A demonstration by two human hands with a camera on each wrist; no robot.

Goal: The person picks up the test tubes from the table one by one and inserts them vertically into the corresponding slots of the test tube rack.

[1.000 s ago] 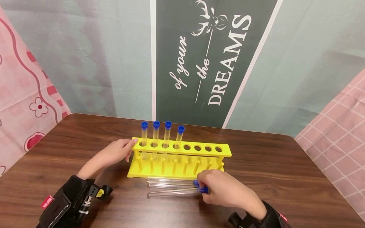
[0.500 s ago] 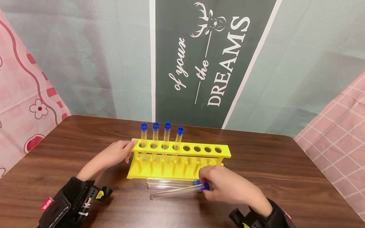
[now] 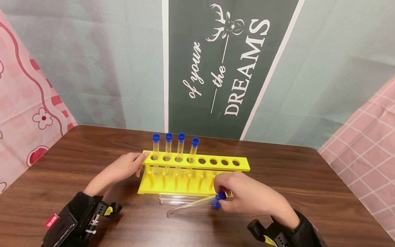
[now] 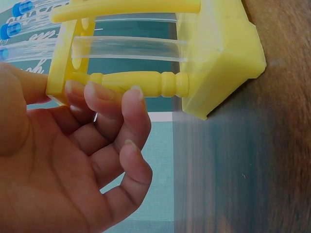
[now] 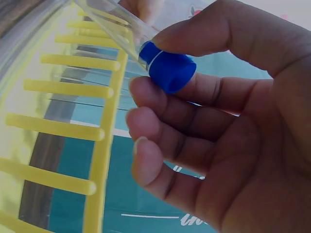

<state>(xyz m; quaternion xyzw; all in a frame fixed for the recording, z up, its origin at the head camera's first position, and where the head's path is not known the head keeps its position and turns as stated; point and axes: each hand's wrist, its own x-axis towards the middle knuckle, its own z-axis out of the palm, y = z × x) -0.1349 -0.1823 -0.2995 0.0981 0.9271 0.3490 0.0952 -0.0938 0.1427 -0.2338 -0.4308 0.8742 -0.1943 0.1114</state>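
Observation:
A yellow test tube rack stands on the table with several blue-capped test tubes upright in its left holes; the fourth tube leans. My left hand grips the rack's left end, thumb on the top bar and fingers curled beside the turned post. My right hand pinches a clear test tube by its blue cap between thumb and fingers. That tube slants, its rounded end low and to the left. Behind it, more test tubes lie along the rack's front edge.
Holes on the rack's right half hold no tubes, and a row of yellow pegs runs along its base. The brown wooden table extends on both sides. A printed cloth hangs behind.
My right hand has raised the capped end of the tube and shifted slightly right; the tube has gone from lying nearly flat to slanting. My left hand stays on the rack.

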